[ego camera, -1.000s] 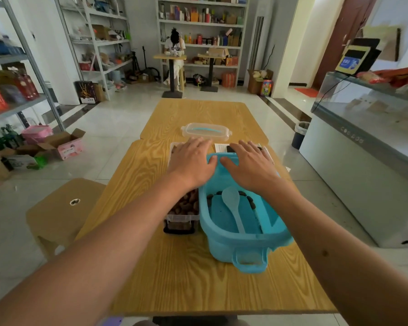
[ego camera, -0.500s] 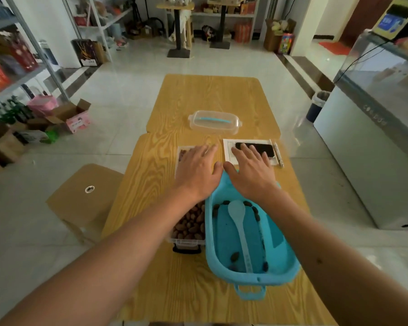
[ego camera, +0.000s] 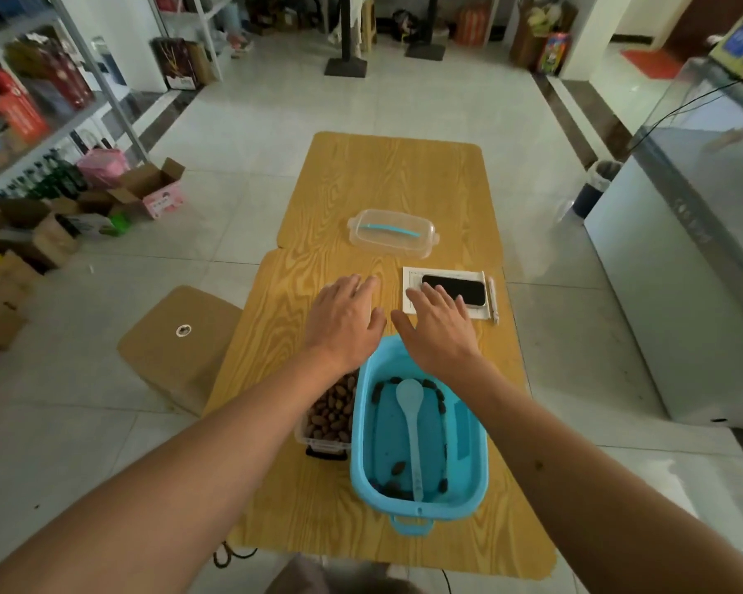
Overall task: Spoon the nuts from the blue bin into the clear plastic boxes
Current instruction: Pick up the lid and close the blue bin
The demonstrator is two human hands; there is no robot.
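Blue bin (ego camera: 472, 443), one, holding one spoon (ego camera: 412, 426) and a few nuts (ego camera: 397, 467). Clear boxes, two: one (ego camera: 331, 415) full, one (ego camera: 393, 232) apart. Left hand (ego camera: 344, 323) and right hand (ego camera: 440, 327) spread flat, holding nothing.

Both bare forearms reach in from 7 and 5 o'clock toward the middle, converging. The left hand (ego camera: 344, 323) lies palm down, fingers straight and lightly spread, pointing to 12 o'clock. The right hand (ego camera: 440, 330) is also palm down with fingers straight, pointing to about 11 o'clock. The thumbs point at each other, near but apart. Neither hand holds anything.
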